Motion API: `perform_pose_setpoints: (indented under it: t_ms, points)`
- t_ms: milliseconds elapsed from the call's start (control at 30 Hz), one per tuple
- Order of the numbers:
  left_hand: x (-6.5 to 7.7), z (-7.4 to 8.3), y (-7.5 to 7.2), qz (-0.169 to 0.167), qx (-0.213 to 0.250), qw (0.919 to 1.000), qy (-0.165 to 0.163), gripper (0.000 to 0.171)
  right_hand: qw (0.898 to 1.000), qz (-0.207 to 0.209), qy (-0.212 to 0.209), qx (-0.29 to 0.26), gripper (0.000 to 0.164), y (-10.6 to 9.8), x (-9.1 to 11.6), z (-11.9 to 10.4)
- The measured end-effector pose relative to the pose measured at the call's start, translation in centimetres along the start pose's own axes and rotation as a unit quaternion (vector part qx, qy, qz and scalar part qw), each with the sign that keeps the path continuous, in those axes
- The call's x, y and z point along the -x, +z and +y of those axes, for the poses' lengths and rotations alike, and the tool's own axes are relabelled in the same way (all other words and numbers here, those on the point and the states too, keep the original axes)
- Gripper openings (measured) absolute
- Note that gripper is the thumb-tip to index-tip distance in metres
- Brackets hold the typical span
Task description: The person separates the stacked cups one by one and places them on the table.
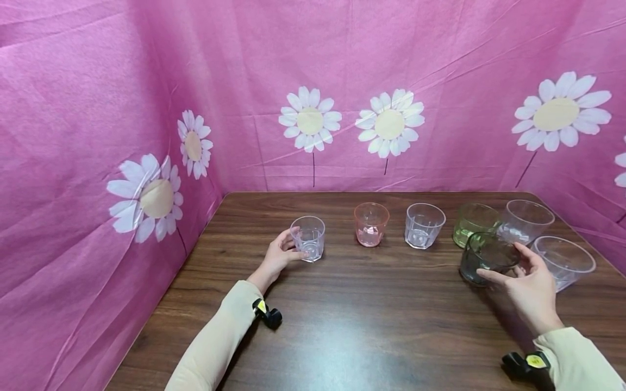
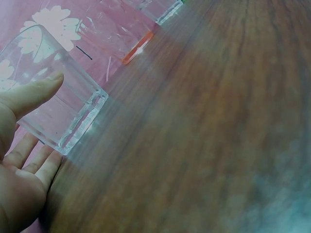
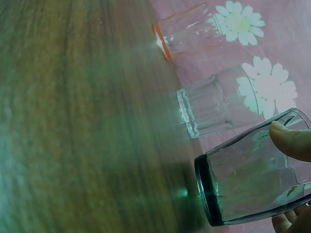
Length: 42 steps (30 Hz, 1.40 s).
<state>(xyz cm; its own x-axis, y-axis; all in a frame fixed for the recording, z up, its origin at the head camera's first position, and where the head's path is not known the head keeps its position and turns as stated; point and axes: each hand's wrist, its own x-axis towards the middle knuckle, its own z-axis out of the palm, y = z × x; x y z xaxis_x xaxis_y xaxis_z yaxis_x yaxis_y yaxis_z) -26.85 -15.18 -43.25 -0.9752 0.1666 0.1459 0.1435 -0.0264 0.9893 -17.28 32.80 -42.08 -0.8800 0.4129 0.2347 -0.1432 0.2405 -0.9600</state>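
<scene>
On the left of the table, my left hand [image 1: 279,256] holds a clear tumbler [image 1: 313,239], which stands upright. Its thumb [image 2: 41,94] lies on the tumbler's near side, with the other fingers round the back. Toward the right, my right hand [image 1: 530,285] grips a dark grey tumbler [image 3: 252,179] between thumb and fingers. I cannot tell whether that tumbler's base touches the table. Between the hands stand a pink tumbler [image 1: 371,225] and another clear tumbler [image 1: 424,228], both upright.
A green tumbler [image 1: 471,220] stands just behind the dark grey one. Two more clear tumblers, one behind [image 1: 528,214] and one beside my right hand [image 1: 567,263], stand at the right. Pink cloth [image 1: 254,152] with white flowers hangs round the brown wooden table [image 1: 332,315].
</scene>
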Motion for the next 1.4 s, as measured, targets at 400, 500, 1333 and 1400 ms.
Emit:
perform_pose_setpoints:
  t_ms: [400, 500, 1333, 1400]
  points:
    - [-1.3, -2.9, -0.5, 0.017, -0.005, 0.9998, 0.008, 0.072, 1.000, -0.007, 0.012, -0.006, 0.100, 0.3, 0.3, 0.3]
    - [-1.3, -2.9, -0.5, 0.019, -0.008, 0.9997, 0.012, 0.071, 1.000, -0.010, 0.019, -0.019, 0.100, 0.4, 0.4, 0.2]
    - [-1.4, -2.4, -0.1, 0.031, -0.009, 0.9994, 0.014, 0.068, 0.988, 0.034, -0.065, 0.135, 0.099, 1.2, 1.5, -2.5]
    - [-1.4, -2.3, 0.0, 0.029, -0.009, 0.9995, 0.013, 0.068, 0.988, 0.029, -0.072, 0.130, 0.098, 1.3, 1.6, -2.8]
